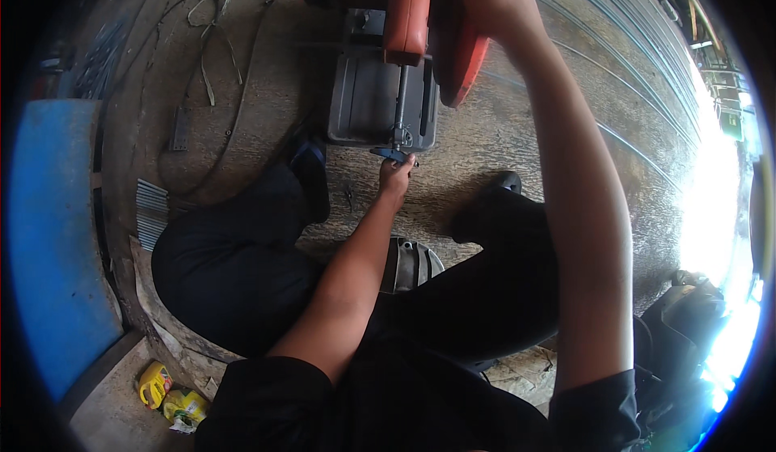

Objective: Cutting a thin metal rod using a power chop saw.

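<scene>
The left hand (pixel 394 179) curls round the crank (pixel 389 154), while the right hand (pixel 495 6), grip unclear, touches the saw (pixel 408 15) beyond; clamping seems unfinished, no cut showing.

On the left, a blue panel (pixel 61 242) is covering much of the side. Below it, two yellow packets (pixel 153 384) are lying close together. A pale strap (pixel 210 92) is forming a loop, and a dark bundle (pixel 683 323) is resting at the lower right.
</scene>
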Motion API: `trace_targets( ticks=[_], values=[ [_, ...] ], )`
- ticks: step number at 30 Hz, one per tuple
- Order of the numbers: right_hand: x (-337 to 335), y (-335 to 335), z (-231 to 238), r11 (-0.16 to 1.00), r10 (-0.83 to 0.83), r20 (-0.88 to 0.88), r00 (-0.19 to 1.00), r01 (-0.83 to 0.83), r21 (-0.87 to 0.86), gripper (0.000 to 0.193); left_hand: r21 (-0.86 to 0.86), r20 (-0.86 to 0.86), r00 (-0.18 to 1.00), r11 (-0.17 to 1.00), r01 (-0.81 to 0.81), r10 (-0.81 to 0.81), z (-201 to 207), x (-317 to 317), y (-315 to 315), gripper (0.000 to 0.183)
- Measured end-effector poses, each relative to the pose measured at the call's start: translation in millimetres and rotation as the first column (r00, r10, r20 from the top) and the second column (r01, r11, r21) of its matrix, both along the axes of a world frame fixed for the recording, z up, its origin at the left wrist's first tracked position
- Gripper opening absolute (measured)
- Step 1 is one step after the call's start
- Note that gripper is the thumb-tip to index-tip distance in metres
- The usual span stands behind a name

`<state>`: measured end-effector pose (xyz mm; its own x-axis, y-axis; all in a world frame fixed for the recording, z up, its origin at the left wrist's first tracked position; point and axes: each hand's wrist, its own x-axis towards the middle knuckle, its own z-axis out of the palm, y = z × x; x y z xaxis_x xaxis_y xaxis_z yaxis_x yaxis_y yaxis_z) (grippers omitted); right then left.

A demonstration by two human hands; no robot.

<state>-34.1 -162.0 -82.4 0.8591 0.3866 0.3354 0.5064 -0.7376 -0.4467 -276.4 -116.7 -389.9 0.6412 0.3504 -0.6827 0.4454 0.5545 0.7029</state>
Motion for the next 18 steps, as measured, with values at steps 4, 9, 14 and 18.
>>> trace_targets(
  ticks=[4,9,14,18],
  values=[
    [-6,3,5,0.997,-0.033,-0.050,0.998,0.037,0.073,0.064,0.250,0.167,0.980,0.957,-0.146,0.106,4,4,-12,0.018],
    [-15,2,15,0.994,0.019,-0.053,0.998,-0.013,0.104,0.071,-0.610,-0.097,0.995,0.788,-0.082,0.028,3,7,27,0.013],
    [-14,5,11,0.991,-0.014,-0.095,0.995,0.026,0.129,0.068,-0.452,-0.112,0.990,0.892,0.029,-0.088,-5,14,27,0.008],
    [-11,9,2,0.976,-0.095,-0.113,0.989,0.115,0.185,0.063,-0.132,-0.235,0.971,0.991,0.010,-0.041,-5,17,11,0.012]
  ],
)
